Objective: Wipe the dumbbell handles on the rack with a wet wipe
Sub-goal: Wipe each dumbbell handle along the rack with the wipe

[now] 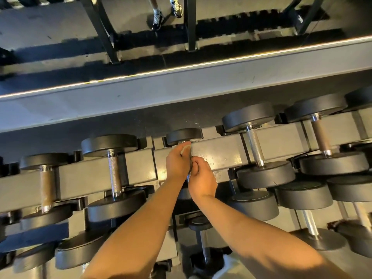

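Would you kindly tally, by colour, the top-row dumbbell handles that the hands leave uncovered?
Silver handles: 2
Brown handles: 2
Total: 4

A long grey ledge [181, 93] crosses the view from left to right, with a thin bright light strip [181, 67] along its far edge. Beyond it lies a grey floor [50, 27] barred with dark shadows. Two black metal posts [101, 31] stand on that floor, and between them are a person's feet in white and black sneakers [157, 20].
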`<state>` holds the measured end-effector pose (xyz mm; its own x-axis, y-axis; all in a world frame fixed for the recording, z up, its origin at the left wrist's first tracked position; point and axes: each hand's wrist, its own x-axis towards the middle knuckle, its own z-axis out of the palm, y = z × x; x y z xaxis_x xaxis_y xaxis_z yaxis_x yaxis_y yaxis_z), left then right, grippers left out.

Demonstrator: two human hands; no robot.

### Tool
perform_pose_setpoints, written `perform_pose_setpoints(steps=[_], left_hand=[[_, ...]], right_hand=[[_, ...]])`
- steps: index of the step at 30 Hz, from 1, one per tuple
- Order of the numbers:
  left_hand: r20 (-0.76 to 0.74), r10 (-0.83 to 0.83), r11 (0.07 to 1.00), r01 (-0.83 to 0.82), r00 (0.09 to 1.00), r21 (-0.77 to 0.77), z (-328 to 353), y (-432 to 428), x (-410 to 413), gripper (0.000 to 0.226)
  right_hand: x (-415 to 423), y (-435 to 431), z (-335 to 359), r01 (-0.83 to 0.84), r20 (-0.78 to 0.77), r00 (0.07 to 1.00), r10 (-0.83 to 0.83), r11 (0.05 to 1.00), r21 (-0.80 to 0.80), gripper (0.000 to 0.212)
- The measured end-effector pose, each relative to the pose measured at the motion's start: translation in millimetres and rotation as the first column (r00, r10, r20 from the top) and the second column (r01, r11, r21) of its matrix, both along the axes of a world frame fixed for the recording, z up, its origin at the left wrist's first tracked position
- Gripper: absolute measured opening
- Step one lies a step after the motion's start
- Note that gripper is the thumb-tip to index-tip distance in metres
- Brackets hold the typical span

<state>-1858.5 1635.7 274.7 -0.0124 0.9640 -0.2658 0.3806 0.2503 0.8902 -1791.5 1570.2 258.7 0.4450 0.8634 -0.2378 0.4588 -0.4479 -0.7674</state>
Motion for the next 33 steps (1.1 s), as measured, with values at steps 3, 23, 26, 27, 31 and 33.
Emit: perform_pose_setpoints(steps=[3,23,26,27,31,33], left_hand=[[-0.025,-0.112,0.994,0.111,0.993,-0.017,0.7,-3.0,-11.8,0.027],[0.129,0.463,0.874,-0.427,0.877,-0.233,-12.3,11.5,10.4,0.021],[0.116,0.418,0.889,-0.379,0.901,-0.257,-11.7,10.8,9.7,0.025],[0.106,0.390,0.901,-0.356,0.915,-0.247,-9.1,9.6,9.6,0.023],[0.019,0.263,0.947,-0.255,0.965,-0.196,-6.1,-7.4,3.7,0.012],[0.012,0.252,0.944,-0.243,0.968,-0.223,-10.8,-15.1,-1.0,0.011]], right_hand=[[0.4,-0.5,0.9,0.014,-0.016,1.000,-0.015,1.000,-0.013,0.022],[3.4,-1.2,-0.6,-0.022,0.033,0.999,0.023,1.000,-0.022,0.016],[2.2,-1.3,-1.1,-0.015,0.023,1.000,0.016,1.000,-0.017,0.016],[1.7,-1.4,-0.9,-0.016,0.020,1.000,0.016,1.000,-0.018,0.016],[1.7,-2.0,-1.9,-0.004,0.002,1.000,0.005,1.000,-0.018,0.015],[1.5,-2.1,-2.7,-0.001,0.002,1.000,0.001,1.000,-0.015,0.016]])
